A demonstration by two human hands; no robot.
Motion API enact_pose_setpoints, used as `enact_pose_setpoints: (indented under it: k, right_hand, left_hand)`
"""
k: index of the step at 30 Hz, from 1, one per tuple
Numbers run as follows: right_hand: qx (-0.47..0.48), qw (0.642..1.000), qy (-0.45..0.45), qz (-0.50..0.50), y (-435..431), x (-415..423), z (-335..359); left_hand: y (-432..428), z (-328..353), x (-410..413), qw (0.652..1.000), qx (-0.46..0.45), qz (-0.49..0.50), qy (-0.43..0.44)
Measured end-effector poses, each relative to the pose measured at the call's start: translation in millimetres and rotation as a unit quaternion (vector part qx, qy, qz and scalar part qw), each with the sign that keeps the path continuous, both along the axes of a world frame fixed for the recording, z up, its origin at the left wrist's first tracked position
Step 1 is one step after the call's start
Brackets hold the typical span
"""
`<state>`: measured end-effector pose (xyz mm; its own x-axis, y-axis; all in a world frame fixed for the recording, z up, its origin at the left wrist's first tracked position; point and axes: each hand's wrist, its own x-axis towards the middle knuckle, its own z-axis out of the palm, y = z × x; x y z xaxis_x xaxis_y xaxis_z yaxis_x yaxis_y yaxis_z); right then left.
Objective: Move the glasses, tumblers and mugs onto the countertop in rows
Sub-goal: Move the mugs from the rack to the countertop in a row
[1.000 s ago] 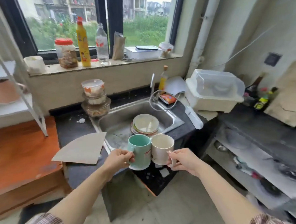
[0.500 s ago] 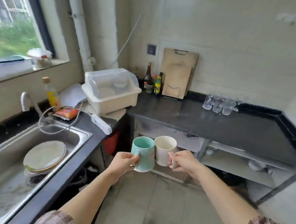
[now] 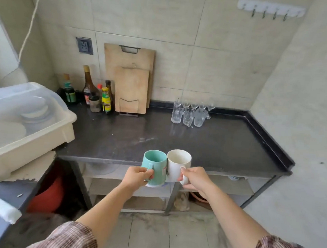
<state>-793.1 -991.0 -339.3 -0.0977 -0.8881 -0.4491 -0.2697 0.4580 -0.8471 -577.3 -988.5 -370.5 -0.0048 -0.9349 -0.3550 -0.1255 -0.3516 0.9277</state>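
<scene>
My left hand [image 3: 137, 177] grips the handle of a teal mug [image 3: 154, 164]. My right hand [image 3: 195, 178] grips the handle of a white mug [image 3: 177, 164]. Both mugs are upright and side by side, touching, held in the air at the front edge of the dark countertop [image 3: 177, 142]. Several clear glasses [image 3: 189, 115] stand in rows at the back of the countertop, near the wall.
Two wooden cutting boards [image 3: 131, 83] lean on the wall, with sauce bottles [image 3: 95, 96] to their left. A white dish rack bin with a clear lid [image 3: 26, 123] sits at left. Open shelves [image 3: 222, 187] run under the counter. A raised lip edges the counter's right side.
The view has swung right from the sink to the dark countertop. Both hands still hold the two mugs together, now at the counter's front edge.
</scene>
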Motion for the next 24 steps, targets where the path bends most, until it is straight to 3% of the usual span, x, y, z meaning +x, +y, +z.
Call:
enact_pose_setpoints:
  k: [10, 24]
  right_hand:
    - [0.021, 0.993, -0.052, -0.106, -129.5, -48.9, -13.7]
    - [0.079, 0.993, -0.052, -0.068, -317.8, -122.0, -71.1]
  left_hand:
    - [-152.2, -15.5, -69.7, 0.995, 0.047, 0.064, 0.059]
    - [-309.5, -68.0, -141.2, 0.992, 0.092, 0.080, 0.031]
